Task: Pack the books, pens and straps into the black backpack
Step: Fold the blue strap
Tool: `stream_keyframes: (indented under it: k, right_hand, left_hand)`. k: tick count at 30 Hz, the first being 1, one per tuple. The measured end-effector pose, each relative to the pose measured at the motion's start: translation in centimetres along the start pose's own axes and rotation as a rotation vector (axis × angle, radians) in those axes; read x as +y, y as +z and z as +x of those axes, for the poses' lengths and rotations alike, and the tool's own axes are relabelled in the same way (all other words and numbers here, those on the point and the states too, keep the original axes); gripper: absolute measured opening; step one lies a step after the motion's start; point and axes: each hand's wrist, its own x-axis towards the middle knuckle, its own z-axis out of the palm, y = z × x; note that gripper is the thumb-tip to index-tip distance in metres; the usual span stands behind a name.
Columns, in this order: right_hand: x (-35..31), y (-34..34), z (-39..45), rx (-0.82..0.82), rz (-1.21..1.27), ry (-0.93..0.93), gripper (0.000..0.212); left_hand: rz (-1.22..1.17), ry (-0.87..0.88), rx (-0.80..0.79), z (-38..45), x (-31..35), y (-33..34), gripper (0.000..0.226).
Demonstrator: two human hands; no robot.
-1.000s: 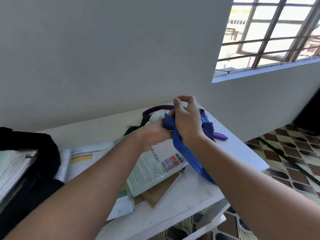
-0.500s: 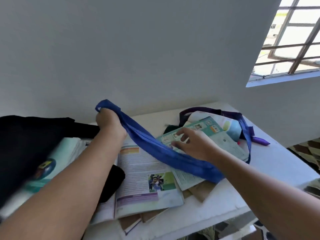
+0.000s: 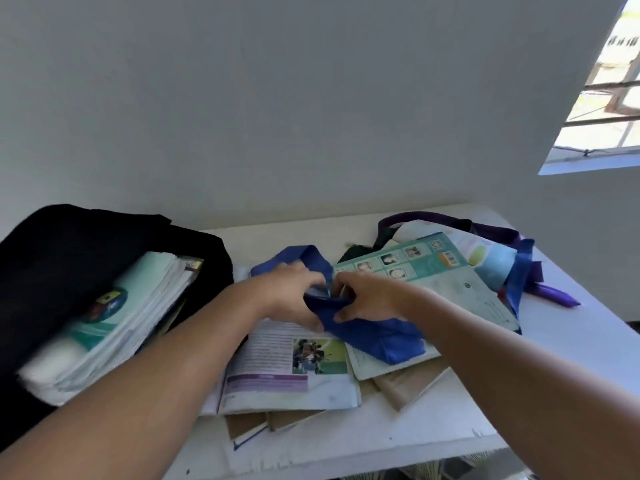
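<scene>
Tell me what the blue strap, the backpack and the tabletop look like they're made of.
Blue strap: soft woven fabric, matte; it folds and creases in both hands. Black backpack: dull cloth, probably synthetic; it slumps around the books inside. Tabletop: hard board painted white, matte, chipped along the front edge; the core material cannot be told.

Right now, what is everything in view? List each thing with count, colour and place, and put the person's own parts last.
black backpack: one, black, left on the table, open.
books in backpack: a stack, white and teal, count unclear.
blue strap: one, blue, across the books at centre, gripped by both hands.
purple strap: one, purple, far right behind the books.
open book: one, white pages with a photo, front centre.
teal book: one, teal cover, right of centre.
brown books: a few, brown, under the others.
table: one, white.
window: one, upper right.
left hand: grips the blue strap.
right hand: grips the blue strap.
</scene>
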Motion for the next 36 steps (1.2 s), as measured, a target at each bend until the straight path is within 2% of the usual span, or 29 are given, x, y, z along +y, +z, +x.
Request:
stream_keyframes:
  k: [1, 3, 6, 8, 10, 13, 14, 16, 18, 21, 24, 26, 28, 30, 32, 34, 36]
  right_hand:
    - [-0.2, 0.1, 0.1, 0.024, -0.015, -0.017, 0.022]
    - [0.2, 0.0, 0.3, 0.066, -0.009, -0.038, 0.008]
    - [1.4, 0.0, -0.1, 0.127, 0.091, -0.05, 0.005]
    - [2.4, -0.2, -0.4, 0.138, 0.074, -0.077, 0.008]
    - [3.3, -0.6, -0.8, 0.15, 0.009, -0.077, 0.01]
    - [4.4, -1.4, -0.9, 0.228, -0.001, -0.03, 0.008]
    - [4.5, -1.5, -0.8, 0.279, 0.045, -0.004, 0.008]
    - [4.4, -2.0, -0.7, 0.39, 0.196, 0.047, 0.011]
    - [3.9, -2.5, -0.6, 0.469, 0.372, 0.073, 0.015]
    - [2.6, -3.9, -0.1, 0.606, 0.592, 0.07, 0.014]
    - [0.5, -6.5, 1.2, 0.703, 0.741, -0.016, 0.015]
    - [-0.9, -7.4, 2.1, 0.588, 0.638, -0.097, 0.027]
    - [-1.2, -6.9, 2.5, 0.42, 0.296, -0.085, 0.049]
    - [-0.3, -5.5, 2.2, 0.288, 0.048, 0.012, 0.076]
    - [1.3, -4.6, 1.2, 0.135, -0.064, 0.112, 0.09]
    - [2.5, -4.1, 0.0, -0.031, -0.155, 0.136, 0.075]
    - [3.0, -3.6, -0.6, -0.066, -0.231, 0.085, 0.04]
  left_hand:
    - [0.06, 0.002, -0.03, 0.0, 0.3, 0.7, 0.051]
    - [0.12, -0.029, 0.008, 0.4, 0.6, 1.3, 0.034]
    - [0.08, -0.11, 0.173, 0.0, 0.0, 1.8, 0.015]
    - [0.038, -0.155, 0.382, -0.4, -0.6, 2.0, 0.015]
    - [0.098, -0.291, 0.552, -1.3, -1.2, 2.0, 0.012]
    - [0.284, -0.547, 0.592, -2.6, -1.7, 2.1, 0.039]
    - [0.303, -0.538, 0.621, -2.9, -1.6, 2.3, 0.052]
    - [0.274, -0.324, 0.609, -3.2, -0.6, 3.0, 0.071]
    - [0.172, -0.109, 0.483, -3.0, 1.4, 4.0, 0.068]
    - [0.06, -0.092, 0.329, -1.7, 2.7, 5.3, 0.064]
    - [0.033, -0.092, 0.401, -0.7, 2.6, 6.8, 0.051]
    - [0.116, -0.041, 0.463, -0.4, 2.5, 7.1, 0.029]
    - [0.12, 0.034, 0.518, -0.4, 2.4, 6.8, 0.016]
    - [-0.078, 0.071, 0.592, -0.7, 2.5, 6.0, 0.02]
    - [-0.375, 0.061, 0.667, -0.9, 2.1, 5.4, 0.02]
    - [-0.49, 0.066, 0.692, -1.2, 2.1, 5.2, 0.017]
    - [-0.478, 0.082, 0.652, -1.0, 2.6, 5.1, 0.007]
